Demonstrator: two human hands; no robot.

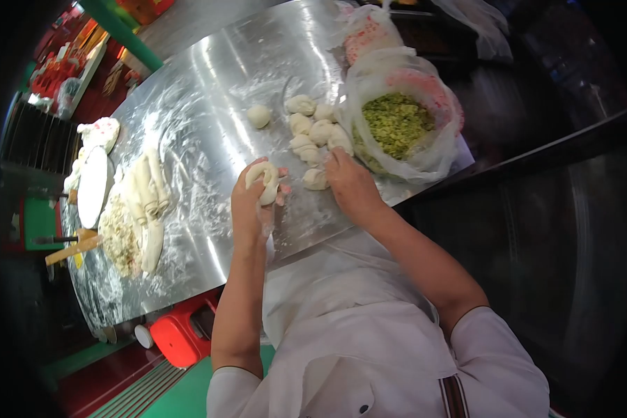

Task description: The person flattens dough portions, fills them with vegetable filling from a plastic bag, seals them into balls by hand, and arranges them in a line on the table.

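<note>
A loop-shaped piece of dough (263,182), pale and soft, sits in my left hand (247,202), whose fingers curl around it. My right hand (353,184) reaches to the cluster of dough pieces (304,148) on the metal table. Its fingertips are closed at an oblong dough piece (340,141) on the cluster's right side; the fingers partly hide the contact. Left of the cluster lies a single round dough ball (258,116). Right beside the pieces stands a plastic-lined bowl of chopped green filling (397,125).
The steel table (202,139) is dusted with flour. Long dough strips (146,195) and a crumbly pale heap (120,240) lie at left, near a wooden-handled tool (73,249). Another plastic bag (370,35) stands behind the bowl. A red stool (181,334) is below the table edge.
</note>
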